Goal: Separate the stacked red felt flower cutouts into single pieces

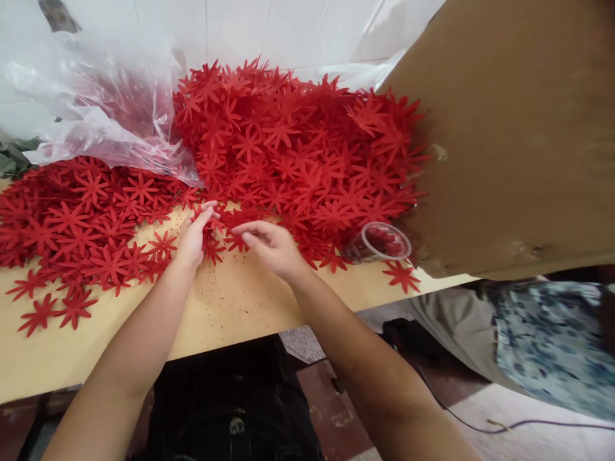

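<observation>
Red flower pieces (298, 153) heaped across worktop (259, 310), some between the hands. Left hand (193, 238): fingers partly curled by pieces, grip unclear. Right hand (276, 250): thumb and forefinger nearly together; cannot tell if loaded. Step, I judge: handling single pieces. Next move calls for light pinch. Clear cup (354, 248) right.

I see a bare left hand (193, 239) and right hand (275, 248), bare arms (375, 371), black clothes (202, 410) and one shiny, round button (237, 425).

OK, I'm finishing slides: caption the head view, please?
Left hand and right hand before heaped red flower shapes, a clear cup to the right.
</observation>
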Action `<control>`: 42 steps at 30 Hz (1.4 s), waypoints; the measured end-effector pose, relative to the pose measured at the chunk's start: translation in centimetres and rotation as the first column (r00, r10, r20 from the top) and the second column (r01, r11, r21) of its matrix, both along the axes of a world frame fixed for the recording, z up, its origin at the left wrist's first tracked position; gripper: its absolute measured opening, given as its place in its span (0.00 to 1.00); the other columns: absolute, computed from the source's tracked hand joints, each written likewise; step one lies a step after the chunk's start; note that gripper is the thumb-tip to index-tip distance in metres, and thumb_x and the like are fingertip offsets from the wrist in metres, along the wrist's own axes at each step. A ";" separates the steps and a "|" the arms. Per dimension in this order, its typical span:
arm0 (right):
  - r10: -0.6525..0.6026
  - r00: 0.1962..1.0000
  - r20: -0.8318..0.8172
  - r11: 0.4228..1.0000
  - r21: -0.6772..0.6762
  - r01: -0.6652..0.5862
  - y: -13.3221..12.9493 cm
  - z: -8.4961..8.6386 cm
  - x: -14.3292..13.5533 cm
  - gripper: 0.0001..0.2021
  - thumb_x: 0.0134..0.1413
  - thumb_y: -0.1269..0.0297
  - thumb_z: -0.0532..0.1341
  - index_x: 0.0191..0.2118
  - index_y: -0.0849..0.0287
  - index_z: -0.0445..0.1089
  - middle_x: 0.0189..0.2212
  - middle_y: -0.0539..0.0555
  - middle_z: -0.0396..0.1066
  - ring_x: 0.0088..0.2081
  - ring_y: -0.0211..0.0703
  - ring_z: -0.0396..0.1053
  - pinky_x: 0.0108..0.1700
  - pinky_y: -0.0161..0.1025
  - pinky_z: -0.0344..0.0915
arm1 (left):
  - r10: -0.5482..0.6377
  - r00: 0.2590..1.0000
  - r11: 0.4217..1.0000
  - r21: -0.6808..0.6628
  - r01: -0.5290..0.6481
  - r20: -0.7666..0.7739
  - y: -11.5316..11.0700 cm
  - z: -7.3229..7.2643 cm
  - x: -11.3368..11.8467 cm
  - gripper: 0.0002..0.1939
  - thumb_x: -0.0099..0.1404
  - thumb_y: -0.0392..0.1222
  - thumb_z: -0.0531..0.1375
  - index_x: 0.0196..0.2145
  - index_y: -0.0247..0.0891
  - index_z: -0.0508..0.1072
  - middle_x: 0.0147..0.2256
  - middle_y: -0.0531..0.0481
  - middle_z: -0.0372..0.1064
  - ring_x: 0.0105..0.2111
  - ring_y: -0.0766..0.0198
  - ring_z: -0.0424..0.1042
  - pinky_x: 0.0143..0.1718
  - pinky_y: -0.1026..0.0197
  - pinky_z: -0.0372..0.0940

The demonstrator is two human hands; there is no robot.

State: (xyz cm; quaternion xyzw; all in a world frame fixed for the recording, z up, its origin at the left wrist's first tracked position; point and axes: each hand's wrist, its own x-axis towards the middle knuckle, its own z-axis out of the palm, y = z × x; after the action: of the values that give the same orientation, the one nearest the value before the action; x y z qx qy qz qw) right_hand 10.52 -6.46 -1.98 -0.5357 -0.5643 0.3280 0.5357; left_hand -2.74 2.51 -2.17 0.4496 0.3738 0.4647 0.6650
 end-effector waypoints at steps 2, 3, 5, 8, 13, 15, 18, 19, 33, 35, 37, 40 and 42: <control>-0.025 0.932 -0.361 0.999 -0.049 0.008 -0.3 0.1 0.4 0.10 0.51 0.59 0.58 0.38 0.56 0.69 0.36 0.52 0.75 0.39 0.40 0.72 0.45 0.45 0.68 | 0.062 0.996 0.983 0.178 -0.050 -0.061 -0.4 0.4 0.0 0.11 0.53 0.42 0.61 0.35 0.38 0.72 0.29 0.53 0.69 0.25 0.73 0.65 0.29 0.67 0.61; -0.041 0.876 -0.480 0.998 -0.066 0.010 -0.6 0.1 0.3 0.10 0.49 0.59 0.59 0.38 0.55 0.69 0.35 0.52 0.75 0.39 0.39 0.72 0.45 0.45 0.69 | 0.089 0.991 0.959 0.277 -0.059 -0.097 -0.7 0.7 0.0 0.09 0.52 0.41 0.61 0.34 0.38 0.72 0.31 0.53 0.69 0.28 0.72 0.66 0.32 0.67 0.62; -0.081 0.797 -0.598 0.995 -0.096 0.029 -1.2 0.0 -0.1 0.10 0.47 0.60 0.60 0.37 0.55 0.68 0.35 0.52 0.75 0.40 0.40 0.72 0.45 0.45 0.69 | 0.122 0.977 0.891 0.452 -0.030 -0.176 -1.5 1.3 0.2 0.07 0.53 0.40 0.60 0.31 0.37 0.71 0.32 0.51 0.70 0.31 0.70 0.67 0.37 0.66 0.62; -0.118 0.762 -0.637 0.992 -0.105 0.066 -1.9 -0.2 -0.7 0.09 0.46 0.62 0.59 0.37 0.55 0.68 0.38 0.53 0.75 0.43 0.42 0.72 0.46 0.46 0.69 | 0.155 0.943 0.766 0.639 0.074 -0.294 -2.6 2.0 0.3 0.05 0.55 0.40 0.60 0.29 0.36 0.71 0.29 0.51 0.68 0.30 0.70 0.66 0.34 0.66 0.61; -0.136 0.757 -0.639 0.991 -0.074 0.115 -2.4 -0.2 -0.9 0.08 0.48 0.62 0.56 0.35 0.56 0.68 0.38 0.54 0.75 0.44 0.42 0.72 0.47 0.47 0.68 | 0.254 0.879 0.573 0.795 0.199 -0.404 -3.1 1.8 0.2 0.04 0.57 0.39 0.59 0.30 0.37 0.71 0.29 0.50 0.67 0.30 0.68 0.65 0.33 0.65 0.60; -0.138 0.768 -0.625 0.990 -0.070 0.122 -2.6 -0.3 -0.8 0.08 0.49 0.62 0.55 0.35 0.56 0.68 0.38 0.54 0.75 0.44 0.42 0.72 0.47 0.46 0.68 | 0.284 0.856 0.533 0.813 0.233 -0.431 -3.0 1.6 0.1 0.04 0.57 0.40 0.59 0.30 0.38 0.71 0.29 0.50 0.67 0.31 0.67 0.65 0.34 0.64 0.60; -0.159 0.783 -0.601 0.987 -0.068 0.147 -2.7 -0.4 -0.9 0.09 0.49 0.62 0.55 0.35 0.56 0.69 0.38 0.54 0.76 0.44 0.42 0.72 0.47 0.46 0.68 | 0.318 0.821 0.484 0.826 0.291 -0.475 -2.9 1.3 0.0 0.04 0.59 0.41 0.57 0.32 0.39 0.71 0.30 0.49 0.67 0.31 0.66 0.65 0.35 0.63 0.60; -0.164 0.785 -0.597 0.986 -0.066 0.156 -2.8 -0.4 -0.9 0.09 0.49 0.62 0.55 0.35 0.56 0.69 0.37 0.54 0.76 0.43 0.42 0.72 0.48 0.46 0.67 | 0.329 0.809 0.468 0.828 0.308 -0.487 -2.9 1.3 0.0 0.05 0.59 0.41 0.57 0.32 0.39 0.71 0.30 0.49 0.67 0.32 0.66 0.65 0.35 0.62 0.60; -0.135 0.762 -0.633 0.986 -0.011 0.165 -2.9 -0.8 -0.7 0.08 0.49 0.63 0.57 0.34 0.53 0.73 0.35 0.49 0.76 0.42 0.40 0.72 0.47 0.41 0.67 | 0.524 0.712 0.221 0.882 0.416 -0.467 -3.1 1.6 0.2 0.07 0.62 0.40 0.54 0.31 0.37 0.71 0.30 0.49 0.69 0.31 0.66 0.66 0.33 0.63 0.61; -0.141 0.766 -0.627 0.985 -0.015 0.170 -2.9 -0.8 -0.7 0.08 0.49 0.63 0.57 0.34 0.53 0.73 0.35 0.49 0.76 0.42 0.40 0.72 0.47 0.42 0.67 | 0.530 0.707 0.219 0.881 0.419 -0.469 -3.1 1.6 0.2 0.07 0.62 0.40 0.54 0.31 0.36 0.71 0.29 0.48 0.69 0.31 0.66 0.66 0.33 0.63 0.61; -0.140 0.764 -0.630 0.985 -0.012 0.170 -2.8 -0.9 -0.7 0.08 0.49 0.64 0.57 0.34 0.53 0.73 0.35 0.49 0.76 0.42 0.41 0.72 0.47 0.42 0.67 | 0.528 0.703 0.223 0.877 0.426 -0.476 -3.2 1.6 0.2 0.08 0.63 0.39 0.54 0.31 0.36 0.71 0.29 0.48 0.69 0.31 0.66 0.66 0.33 0.62 0.61; -0.143 0.761 -0.632 0.984 -0.010 0.177 -2.8 -0.9 -0.6 0.08 0.49 0.64 0.57 0.34 0.54 0.74 0.35 0.50 0.77 0.42 0.41 0.73 0.46 0.42 0.67 | 0.519 0.698 0.231 0.867 0.441 -0.494 -3.1 1.6 0.2 0.08 0.63 0.40 0.53 0.31 0.37 0.71 0.30 0.48 0.69 0.31 0.66 0.66 0.33 0.62 0.61; -0.151 0.763 -0.628 0.982 -0.011 0.186 -2.8 -1.0 -0.6 0.08 0.49 0.64 0.57 0.34 0.54 0.73 0.34 0.50 0.77 0.41 0.40 0.73 0.46 0.42 0.67 | 0.517 0.696 0.234 0.864 0.446 -0.499 -3.1 1.6 0.2 0.09 0.63 0.40 0.53 0.31 0.37 0.71 0.30 0.48 0.69 0.31 0.66 0.66 0.33 0.62 0.60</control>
State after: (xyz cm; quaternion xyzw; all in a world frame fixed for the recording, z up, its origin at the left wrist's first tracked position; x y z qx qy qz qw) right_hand 9.91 -9.27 -2.94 -0.4305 -0.3120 0.4230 0.7338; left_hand -2.56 -0.60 -0.58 0.8891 0.2381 0.3906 0.0181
